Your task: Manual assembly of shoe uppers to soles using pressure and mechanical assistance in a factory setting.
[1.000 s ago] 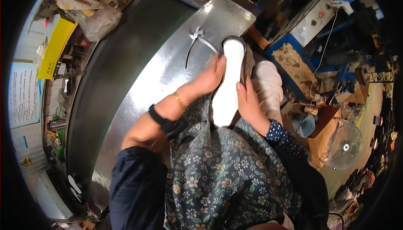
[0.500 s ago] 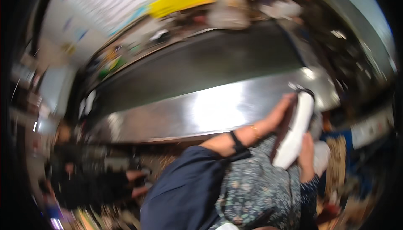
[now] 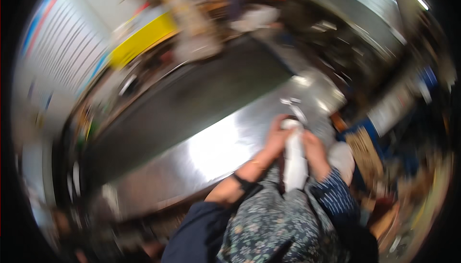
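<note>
A shoe with a white sole [image 3: 295,164] and a dark brown upper is held sole-up over my lap, against a floral apron [image 3: 269,220]. One end of it points away from me. My left hand [image 3: 276,137] wraps round the far left side of the shoe. Along its right side, my right hand [image 3: 315,150] grips near the far end. Motion blur softens the fingers, and most of the upper is hidden beneath the sole. Just past the shoe's far end lies the shiny metal bench edge [image 3: 211,148].
Behind the metal edge runs a long dark belt-like surface [image 3: 192,95]. Beyond it are a yellow box [image 3: 144,41] and a wrapped bundle [image 3: 194,28]. A printed board [image 3: 67,37] stands at the far left. Cardboard [image 3: 364,150] and blue bins crowd the right side.
The view has turned to the right, so the bench slants more steeply. The shoe now points more straight away from me, and my right hand has moved toward its far end.
</note>
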`<action>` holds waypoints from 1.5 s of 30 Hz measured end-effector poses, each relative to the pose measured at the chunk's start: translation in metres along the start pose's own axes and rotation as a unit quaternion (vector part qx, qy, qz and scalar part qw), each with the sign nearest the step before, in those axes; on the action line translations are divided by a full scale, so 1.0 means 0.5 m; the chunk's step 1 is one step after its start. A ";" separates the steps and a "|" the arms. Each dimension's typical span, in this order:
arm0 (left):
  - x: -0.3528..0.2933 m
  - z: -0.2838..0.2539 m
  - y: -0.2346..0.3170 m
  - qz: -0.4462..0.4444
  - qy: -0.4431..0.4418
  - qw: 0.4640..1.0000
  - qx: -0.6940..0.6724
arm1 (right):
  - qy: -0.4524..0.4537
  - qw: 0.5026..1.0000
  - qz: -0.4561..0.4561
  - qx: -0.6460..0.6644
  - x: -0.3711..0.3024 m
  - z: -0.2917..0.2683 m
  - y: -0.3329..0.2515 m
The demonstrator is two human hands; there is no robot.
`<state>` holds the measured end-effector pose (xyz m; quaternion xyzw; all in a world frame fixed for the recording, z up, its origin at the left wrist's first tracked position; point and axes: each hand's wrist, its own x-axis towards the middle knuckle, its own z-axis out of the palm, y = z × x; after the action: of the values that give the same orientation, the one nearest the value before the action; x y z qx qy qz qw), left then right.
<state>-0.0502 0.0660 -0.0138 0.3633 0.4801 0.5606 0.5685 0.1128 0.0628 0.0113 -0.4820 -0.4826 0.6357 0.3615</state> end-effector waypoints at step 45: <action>-0.169 0.141 -0.024 0.360 -0.338 0.696 0.521 | 0.596 0.536 0.151 -0.579 -0.421 -0.916 -0.363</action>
<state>0.0280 -0.0096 0.0058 0.9116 0.3034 0.2216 0.1668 0.6101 0.0389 0.2100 -0.9192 -0.3379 -0.1717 0.1066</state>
